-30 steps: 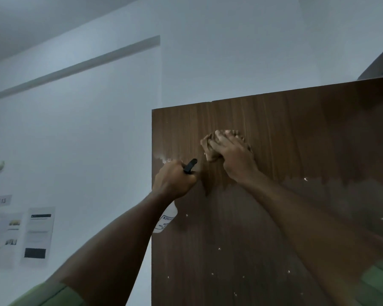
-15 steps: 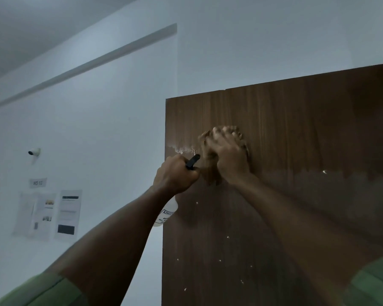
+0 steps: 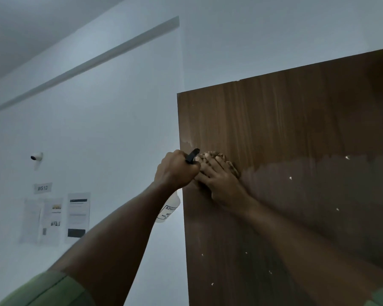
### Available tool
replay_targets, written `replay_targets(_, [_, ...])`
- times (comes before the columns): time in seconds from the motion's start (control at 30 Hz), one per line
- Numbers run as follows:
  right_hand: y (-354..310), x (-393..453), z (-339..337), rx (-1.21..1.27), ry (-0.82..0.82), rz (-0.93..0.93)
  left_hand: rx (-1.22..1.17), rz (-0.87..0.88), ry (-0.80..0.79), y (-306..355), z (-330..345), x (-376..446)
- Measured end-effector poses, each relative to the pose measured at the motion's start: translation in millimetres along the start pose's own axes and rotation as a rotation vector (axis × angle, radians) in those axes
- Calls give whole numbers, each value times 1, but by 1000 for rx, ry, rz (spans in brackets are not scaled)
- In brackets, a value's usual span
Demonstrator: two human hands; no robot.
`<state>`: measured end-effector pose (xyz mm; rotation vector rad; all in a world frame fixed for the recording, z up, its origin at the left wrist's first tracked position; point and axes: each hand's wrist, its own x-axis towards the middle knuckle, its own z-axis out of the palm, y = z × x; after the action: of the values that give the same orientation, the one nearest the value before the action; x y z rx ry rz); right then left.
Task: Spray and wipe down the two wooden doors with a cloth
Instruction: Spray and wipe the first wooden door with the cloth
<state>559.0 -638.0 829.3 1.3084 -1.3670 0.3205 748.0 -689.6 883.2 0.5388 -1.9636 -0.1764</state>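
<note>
A dark brown wooden door [image 3: 296,129] fills the right half of the view, its upper band lighter than the part below. My right hand [image 3: 221,182] presses a brownish cloth [image 3: 229,165] flat against the door near its left edge; only the cloth's top and right rim show past the fingers. My left hand [image 3: 177,171] grips a spray bottle [image 3: 167,212] beside the door's edge, the black nozzle sticking up above the fist and the white labelled body hanging below the wrist. The two hands touch.
A white wall [image 3: 97,129] runs to the left of the door, with a small camera [image 3: 37,157], a "WS13" label [image 3: 43,187] and several posted papers [image 3: 55,219]. Small pale specks dot the lower door.
My right hand has slid the cloth down and to the left on the door, up against my left hand. The view has shifted, so the door sits further right.
</note>
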Motion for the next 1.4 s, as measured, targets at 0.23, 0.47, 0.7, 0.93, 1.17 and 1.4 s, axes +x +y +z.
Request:
replay_targets(0.23, [22, 93, -42, 7, 41, 276, -22, -31, 21, -31, -14, 12])
replay_targets(0.47, [-6, 56, -6, -91, -3, -8, -46, -23, 5, -45, -15, 14])
replay_targets(0.7, [-11, 99, -12, -67, 104, 237, -81, -34, 18, -50, -14, 17])
replay_targets(0.93, [-4, 82, -5, -133, -11, -7, -84, -29, 36, -57, -19, 12])
replay_targets(1.17, [-42, 61, 10, -54, 61, 234, -114, -25, -4, -72, -13, -2])
replay_targets(1.4, [-18, 72, -26, -152, 33, 242, -5, 25, -220, -94, 16, -35])
